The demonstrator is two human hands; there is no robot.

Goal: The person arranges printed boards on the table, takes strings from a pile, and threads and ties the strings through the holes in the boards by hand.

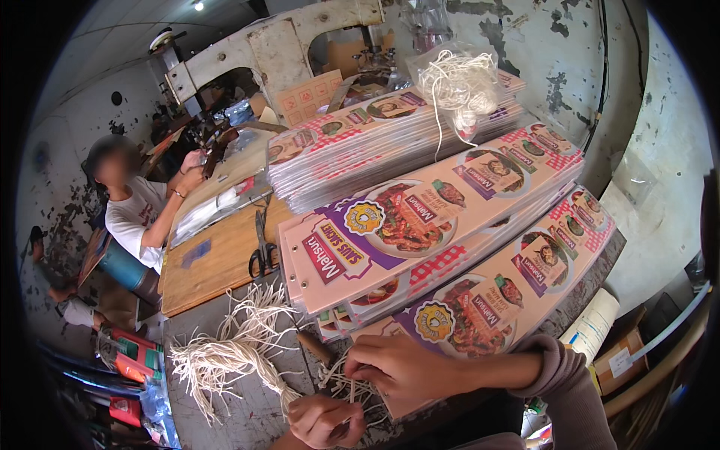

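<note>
Workshop: peeling grey walls, an old sewing machine (277, 45) far beyond both hands.
Bench: worn grey table (247, 412) under the hands.
Card stacks: printed pink cardboard sheets (420, 232) piled just beyond the right hand.
Co-worker: seated person (135, 210) well off to the left.
String bundle: loose white strings (225, 352) left of the hands.
Scissors (262, 251): on wooden board beyond the bundle.
Right hand (401, 367): fingers curled, pinching strings at the card edge.
Left hand (322, 421): closed around string ends, just below the right.

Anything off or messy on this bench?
Mostly tidy. The loose string bundle fans out frayed across the table left of both hands. The middle card stack is slightly fanned, with edges stepped. Behind, the wall has peeling paint.
</note>
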